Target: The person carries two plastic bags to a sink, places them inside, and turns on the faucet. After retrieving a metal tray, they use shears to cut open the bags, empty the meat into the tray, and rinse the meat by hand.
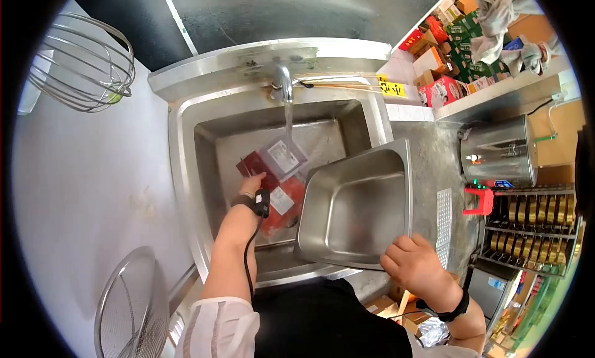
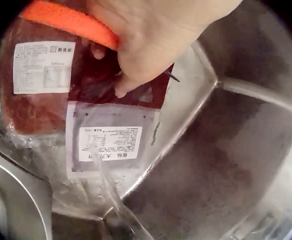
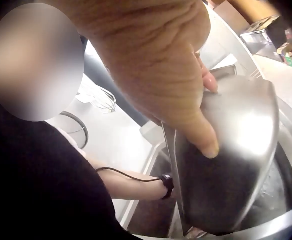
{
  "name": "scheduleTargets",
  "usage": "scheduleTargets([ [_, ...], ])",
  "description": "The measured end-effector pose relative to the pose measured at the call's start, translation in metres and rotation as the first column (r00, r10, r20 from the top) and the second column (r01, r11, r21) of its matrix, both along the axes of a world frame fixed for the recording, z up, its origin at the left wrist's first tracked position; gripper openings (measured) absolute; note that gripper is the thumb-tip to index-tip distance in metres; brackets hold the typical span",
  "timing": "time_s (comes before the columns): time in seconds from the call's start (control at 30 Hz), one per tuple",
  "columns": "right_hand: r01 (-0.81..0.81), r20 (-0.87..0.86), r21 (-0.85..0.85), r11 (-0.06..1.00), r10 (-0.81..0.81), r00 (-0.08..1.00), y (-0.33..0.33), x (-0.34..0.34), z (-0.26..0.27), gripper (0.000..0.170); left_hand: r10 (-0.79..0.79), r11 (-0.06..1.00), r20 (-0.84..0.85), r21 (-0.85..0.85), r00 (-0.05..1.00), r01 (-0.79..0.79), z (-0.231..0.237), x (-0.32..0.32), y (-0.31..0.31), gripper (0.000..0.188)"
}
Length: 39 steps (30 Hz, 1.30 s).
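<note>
My left hand is down in the steel sink, its thumb and fingers pinching a dark red plastic packet. Against that packet lies a pale, clear-edged packet with a white printed label, and tap water runs onto it. Beside them is a larger red-brown sealed bag, also labelled. My right hand grips the rim of a deep steel pan at its near right corner. The pan is tilted over the sink's right side, and nothing shows inside it. In the right wrist view my thumb presses its outer wall.
The tap stands at the sink's back edge. On the left white counter are a large wire whisk and a mesh strainer. To the right stand a steel drum and a red stool.
</note>
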State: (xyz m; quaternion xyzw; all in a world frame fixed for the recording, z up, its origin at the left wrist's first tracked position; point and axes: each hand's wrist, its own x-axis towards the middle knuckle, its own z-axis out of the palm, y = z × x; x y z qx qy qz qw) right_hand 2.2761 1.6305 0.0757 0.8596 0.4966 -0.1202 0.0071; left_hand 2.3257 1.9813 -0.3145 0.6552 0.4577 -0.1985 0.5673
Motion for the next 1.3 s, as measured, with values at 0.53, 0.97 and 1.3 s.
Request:
scheduleTargets([
  [0.53,-0.112,0.036,0.397,0.911,0.106,0.994,0.044,0.09,-0.148,0.012,-0.027,0.927,0.697,0.285,0.717,-0.243,0.286,-0.076,-0.014,0.017],
  [0.97,0.327,-0.382,0.744,0.582,-0.031,0.924,0.076,0.05,-0.088,0.066,-0.879,0.391,0.273,0.882,0.39,0.263,0.315,-0.088,-0.068,0.015],
  [1.3,0.559,-0.713,0.553,0.617,0.004,0.701,0.065,-0.023,-0.126,0.051,0.397,0.889,0.512,-0.419,0.761,-0.182,0.273,-0.1,-0.125,0.012],
])
